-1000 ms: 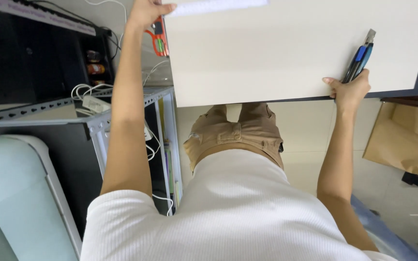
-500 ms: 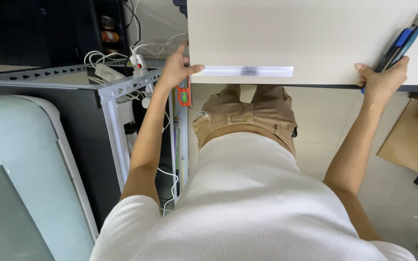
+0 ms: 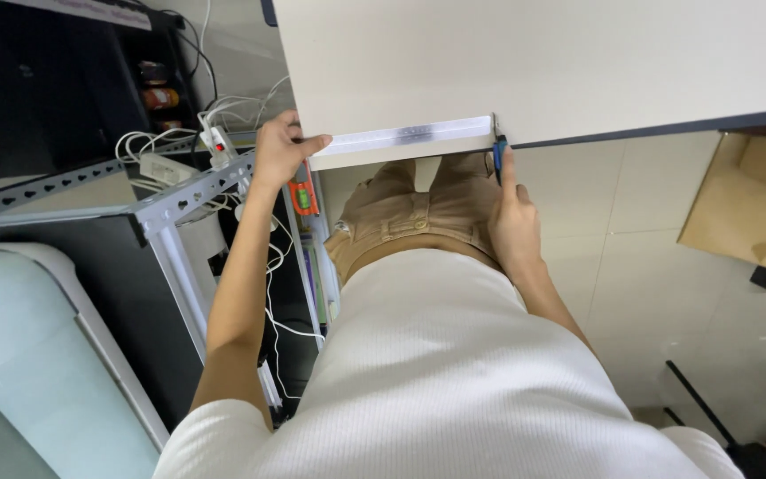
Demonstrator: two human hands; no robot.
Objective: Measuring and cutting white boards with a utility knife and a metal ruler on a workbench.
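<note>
Left hand pins metal ruler on board; right hand grips blue knife.

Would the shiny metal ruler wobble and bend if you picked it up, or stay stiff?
Probably fairly stiff: the ruler lies straight and flat along the edge of the white board. Being long and thin, it might flex slightly. Its shiny surface looks slippery; the left hand presses one end, perhaps to stop sliding.

I see open floor right of my legs; metal rack with cables crowds the left; white board blocks ahead.
</note>
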